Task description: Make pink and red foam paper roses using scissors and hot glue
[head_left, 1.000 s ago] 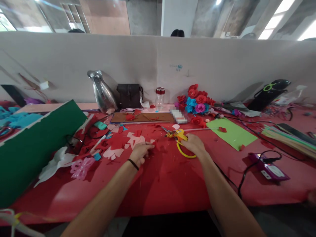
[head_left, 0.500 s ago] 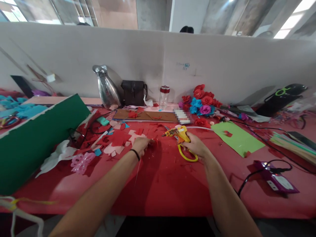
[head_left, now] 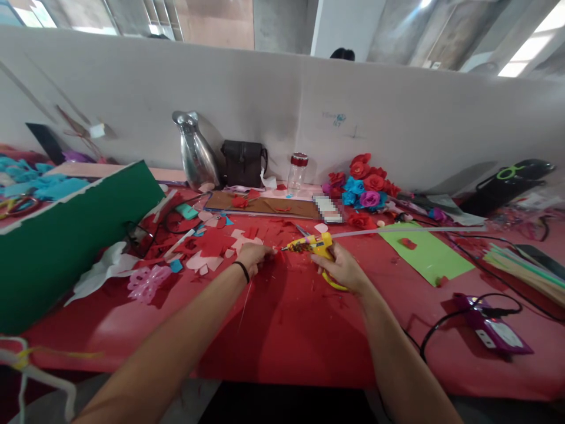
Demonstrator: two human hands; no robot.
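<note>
My right hand [head_left: 342, 266] is wrapped round the handle of a yellow hot glue gun [head_left: 325, 242], which has a long pale glue stick [head_left: 410, 230] coming out of its back. The gun's nozzle points left, right by the fingertips of my left hand [head_left: 255, 258]. That hand is closed in a pinch on a thin wire [head_left: 244, 304], whose lower end slants down toward me below the wrist. Something small and red shows at the fingertips, too small to make out fully. Pink and red paper pieces [head_left: 212, 254] lie just left of this hand.
A green board [head_left: 83, 247] stands at the left beside a pink openwork piece [head_left: 149, 282]. Red, blue and purple paper flowers [head_left: 368, 182] are heaped at the back. A light green sheet [head_left: 426, 253] and a purple power strip [head_left: 494, 327] with a black cable lie to the right.
The glue gun has turned and moved slightly left, so its nozzle now reaches my left fingertips. Its glue stick now shows stretching farther right. My left hand has hardly moved.
</note>
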